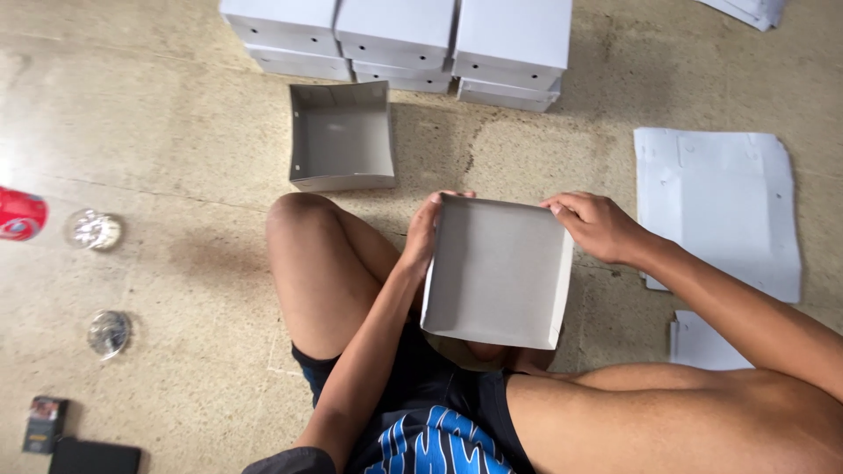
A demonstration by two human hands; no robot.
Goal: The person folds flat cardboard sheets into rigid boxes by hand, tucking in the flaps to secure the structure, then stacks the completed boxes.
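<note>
I sit on the floor and hold a folded grey cardboard box tray (496,272) above my lap, its open side facing up at me. My left hand (425,233) grips its left wall near the far corner. My right hand (599,226) pinches the far right corner of its rim. Another open grey box tray (342,137) lies on the floor just beyond my left knee, apart from both hands.
Stacks of finished grey boxes (397,39) stand at the far edge. Flat unfolded cardboard sheets (716,206) lie on the floor at my right. At the left lie a red can (19,214), two shiny round objects (93,229), a small dark pack (46,423) and a black flat item (95,456).
</note>
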